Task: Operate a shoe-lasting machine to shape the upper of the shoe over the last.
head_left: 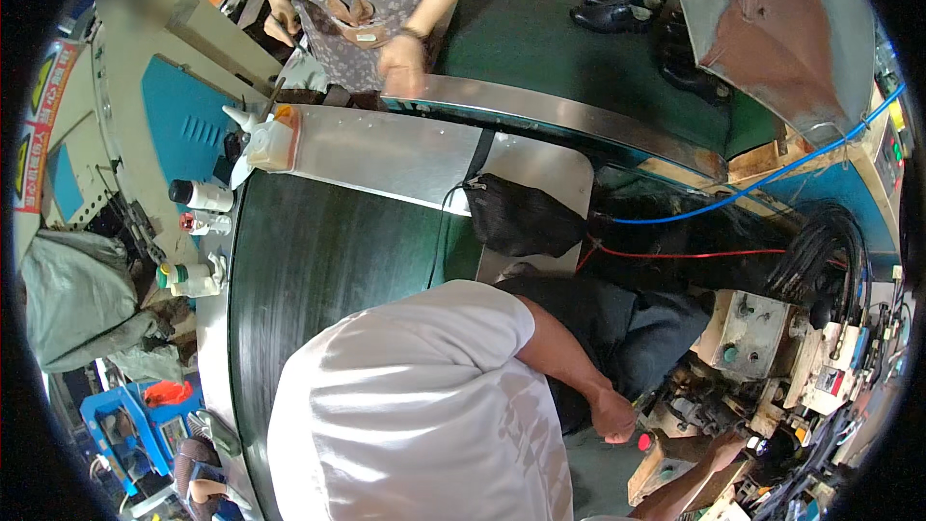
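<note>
My left hand (612, 416) is closed, fingers curled, low beside the dark trousers on my legs. Whatever it may hold is hidden. Close to it is a pale wooden box (664, 468) with a red button. Farther right, my right hand (725, 448) reaches past this box to a dark, rounded piece (779, 448) among machine parts. Its fingers are closed at a pale, small end there, too small to name. Dark metal machine parts (707, 405) sit between the hands and a larger box with knobs (757, 333).
A black pouch (526, 217) lies on the metal edge. Behind me runs a green conveyor belt (328, 251); bottles (204, 196) line its far left. Across stands a person in a floral apron (362, 0). Black shoes (617, 14) rest on another belt. A blue hose (752, 193) crosses right.
</note>
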Tool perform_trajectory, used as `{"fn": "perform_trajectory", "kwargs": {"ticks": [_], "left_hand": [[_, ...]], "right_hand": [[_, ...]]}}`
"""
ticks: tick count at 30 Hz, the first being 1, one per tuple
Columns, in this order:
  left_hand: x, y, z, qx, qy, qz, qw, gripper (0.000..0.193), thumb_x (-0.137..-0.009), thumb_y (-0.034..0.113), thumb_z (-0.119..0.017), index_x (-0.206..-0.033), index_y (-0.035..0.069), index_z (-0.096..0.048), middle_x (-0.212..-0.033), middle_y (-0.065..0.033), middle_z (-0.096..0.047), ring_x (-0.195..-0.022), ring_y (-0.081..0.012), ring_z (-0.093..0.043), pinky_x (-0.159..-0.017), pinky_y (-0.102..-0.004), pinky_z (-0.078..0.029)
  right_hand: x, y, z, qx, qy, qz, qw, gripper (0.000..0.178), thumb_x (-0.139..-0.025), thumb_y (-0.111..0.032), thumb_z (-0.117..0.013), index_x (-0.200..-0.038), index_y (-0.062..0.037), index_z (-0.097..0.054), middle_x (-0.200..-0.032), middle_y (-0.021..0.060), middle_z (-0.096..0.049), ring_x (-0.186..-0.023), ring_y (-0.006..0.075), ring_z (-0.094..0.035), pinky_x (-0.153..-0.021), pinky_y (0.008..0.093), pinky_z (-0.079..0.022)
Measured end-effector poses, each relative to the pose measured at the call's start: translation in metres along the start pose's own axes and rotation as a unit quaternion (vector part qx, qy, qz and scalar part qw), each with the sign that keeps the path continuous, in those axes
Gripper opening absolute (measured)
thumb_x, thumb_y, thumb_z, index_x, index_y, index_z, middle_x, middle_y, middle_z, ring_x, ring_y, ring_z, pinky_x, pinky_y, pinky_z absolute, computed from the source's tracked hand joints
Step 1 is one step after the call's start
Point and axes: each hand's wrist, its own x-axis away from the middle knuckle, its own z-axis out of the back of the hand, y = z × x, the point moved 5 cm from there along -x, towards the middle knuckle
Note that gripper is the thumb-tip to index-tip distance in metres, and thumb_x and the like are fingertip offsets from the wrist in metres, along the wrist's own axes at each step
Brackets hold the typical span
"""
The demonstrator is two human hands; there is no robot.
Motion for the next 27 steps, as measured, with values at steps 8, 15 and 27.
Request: {"fn": "perform_trajectory", "kwargs": {"ticks": [8, 15, 27], "left_hand": [[-0.017, 0.021, -0.005, -0.077, -0.106, 0.02, 0.991, 0.016, -0.08, 0.015, -0.066, -0.09, 0.01, -0.077, -0.089, -0.0131, -0.073, -0.082, -0.0336, -0.067, -0.071, -0.0488, -0.052], [-0.01, 0.018, -0.006, -0.022, -0.061, -0.016, 0.998, 0.01, -0.078, 0.019, -0.068, -0.082, 0.01, -0.071, -0.081, -0.0135, -0.069, -0.075, -0.0365, -0.065, -0.066, -0.0501, -0.048], [-0.003, 0.013, -0.003, 0.022, -0.074, 0.056, 0.995, 0.017, -0.081, 0.016, -0.064, -0.088, 0.01, -0.078, -0.088, -0.0133, -0.074, -0.083, -0.0326, -0.069, -0.073, -0.0474, -0.052]], "right_hand": [[0.013, 0.063, 0.021, 0.046, 0.072, 0.118, 0.989, 0.046, -0.107, -0.042, -0.055, -0.123, 0.0002, -0.05, -0.107, 0.0304, -0.069, -0.095, 0.0523, -0.067, -0.077, 0.0598, -0.052], [0.012, 0.015, 0.014, -0.036, 0.034, -0.006, 0.999, 0.044, -0.106, -0.041, -0.056, -0.121, -0.0003, -0.05, -0.109, 0.03, -0.069, -0.095, 0.0523, -0.067, -0.076, 0.0604, -0.052], [0.014, -0.07, 0.029, 0.013, -0.037, -0.124, 0.992, 0.045, -0.104, -0.043, -0.059, -0.121, -0.0006, -0.056, -0.115, 0.0273, -0.071, -0.098, 0.0493, -0.069, -0.081, 0.058, -0.055]]}}
